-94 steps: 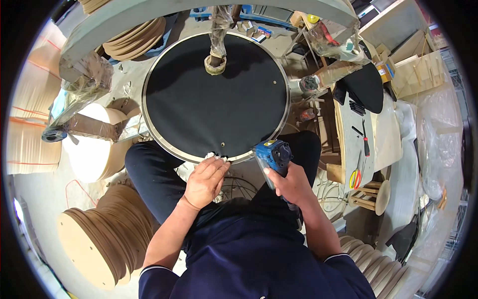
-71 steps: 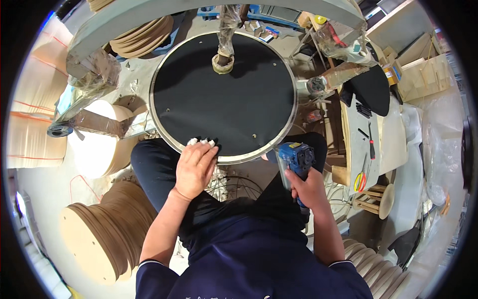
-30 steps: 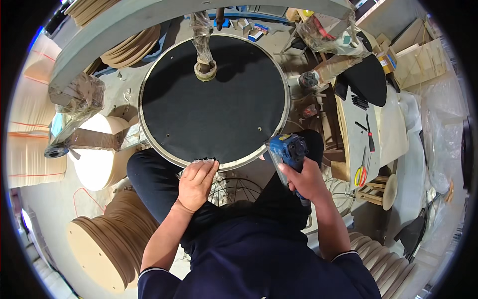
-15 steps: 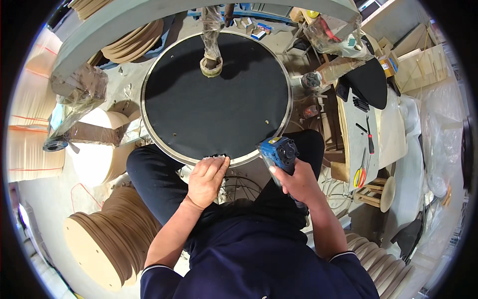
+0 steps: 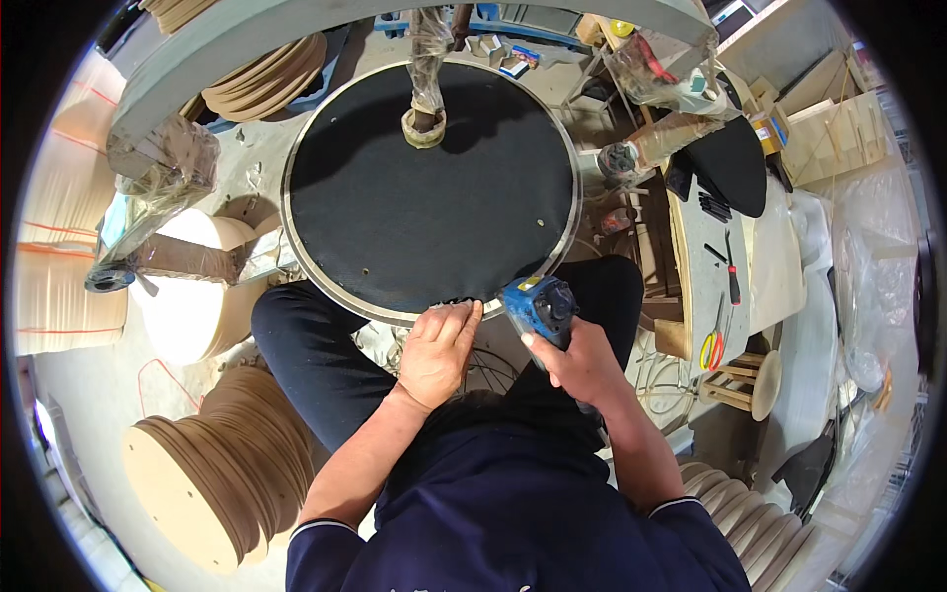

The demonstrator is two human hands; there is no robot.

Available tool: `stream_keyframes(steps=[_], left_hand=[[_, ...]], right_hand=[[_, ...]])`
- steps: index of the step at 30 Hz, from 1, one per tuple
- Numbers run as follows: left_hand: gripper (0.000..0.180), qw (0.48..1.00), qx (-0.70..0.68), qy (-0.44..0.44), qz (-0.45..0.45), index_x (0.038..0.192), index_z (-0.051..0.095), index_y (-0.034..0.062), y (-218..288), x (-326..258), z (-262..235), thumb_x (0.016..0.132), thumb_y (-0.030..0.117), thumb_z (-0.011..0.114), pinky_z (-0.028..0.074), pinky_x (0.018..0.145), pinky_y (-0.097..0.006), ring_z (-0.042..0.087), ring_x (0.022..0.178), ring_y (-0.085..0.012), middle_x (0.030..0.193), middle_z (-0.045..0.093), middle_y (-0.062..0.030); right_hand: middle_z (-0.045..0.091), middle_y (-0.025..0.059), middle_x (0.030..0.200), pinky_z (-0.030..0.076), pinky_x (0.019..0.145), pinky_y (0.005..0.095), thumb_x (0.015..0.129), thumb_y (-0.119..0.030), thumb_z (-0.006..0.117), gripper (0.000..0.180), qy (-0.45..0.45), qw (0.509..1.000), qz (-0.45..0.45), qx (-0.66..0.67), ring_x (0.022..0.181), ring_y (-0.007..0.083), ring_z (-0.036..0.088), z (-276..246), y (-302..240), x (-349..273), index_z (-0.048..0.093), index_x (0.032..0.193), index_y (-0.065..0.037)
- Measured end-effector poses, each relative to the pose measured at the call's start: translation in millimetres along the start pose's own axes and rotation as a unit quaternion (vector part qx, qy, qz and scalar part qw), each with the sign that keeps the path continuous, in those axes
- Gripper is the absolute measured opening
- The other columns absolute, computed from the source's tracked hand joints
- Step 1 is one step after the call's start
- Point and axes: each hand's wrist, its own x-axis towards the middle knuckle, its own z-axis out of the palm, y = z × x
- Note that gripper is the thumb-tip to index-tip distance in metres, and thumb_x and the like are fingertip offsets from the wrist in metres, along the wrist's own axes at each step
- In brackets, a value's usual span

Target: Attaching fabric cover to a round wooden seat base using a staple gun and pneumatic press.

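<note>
A large round board covered in black fabric (image 5: 424, 227), with a pale rim, lies in front of me under a plastic-wrapped post. My left hand (image 5: 440, 343) is closed at the near rim, its fingertips pinching the black fabric's edge there. A blue staple gun (image 5: 539, 308) is in my right hand (image 5: 584, 363), which wraps round its handle. Its nose is at the near right rim, just right of my left fingertips; whether it touches the board I cannot tell. My fingers hide part of the fabric edge.
Stacked round wooden boards (image 5: 187, 493) stand at the lower left. On the bench (image 5: 712, 286) at right lie scissors (image 5: 710, 350), a red-handled screwdriver (image 5: 733, 284) and black strips. A grey curved frame (image 5: 326, 30) crosses above, with a plastic-wrapped arm (image 5: 187, 259) at left.
The board has turned counterclockwise, its near edge going right. My left hand has shifted right along the rim, and the staple gun has come slightly left, closer to those fingers.
</note>
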Motion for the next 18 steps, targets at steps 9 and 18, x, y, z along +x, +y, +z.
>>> stream_keyframes(steps=[9, 18], left_hand=[[0.075, 0.991, -0.119, 0.051, -0.025, 0.158, 0.041, -0.0102, 2, 2, 9, 0.087, -0.009, 0.063, 0.06, 0.09, -0.044, 0.072, 0.103, -0.0381, 0.127, 0.067, -0.0219], [0.074, 0.949, -0.26, 0.043, -0.174, 0.164, 0.028, -0.007, 24, 15, 12, 0.095, -0.013, 0.054, 0.057, 0.1, -0.044, 0.066, 0.118, -0.0406, 0.138, 0.056, -0.0282]], right_hand=[[0.068, 0.0101, 0.066, 0.052, 0.058, 0.0342, 0.098, -0.038, 0.077, 0.044, -0.001, 1.0, -0.024, -0.01, 0.057, 0.0177, 0.067, 8, 0, -1, 0.07, 0.104, 0.005], [0.067, 0.0073, 0.067, 0.051, 0.057, 0.0331, 0.099, -0.035, 0.076, 0.039, 0.016, 1.0, -0.014, 0.003, 0.057, 0.0159, 0.066, 5, -2, -5, 0.068, 0.1, 0.003]])
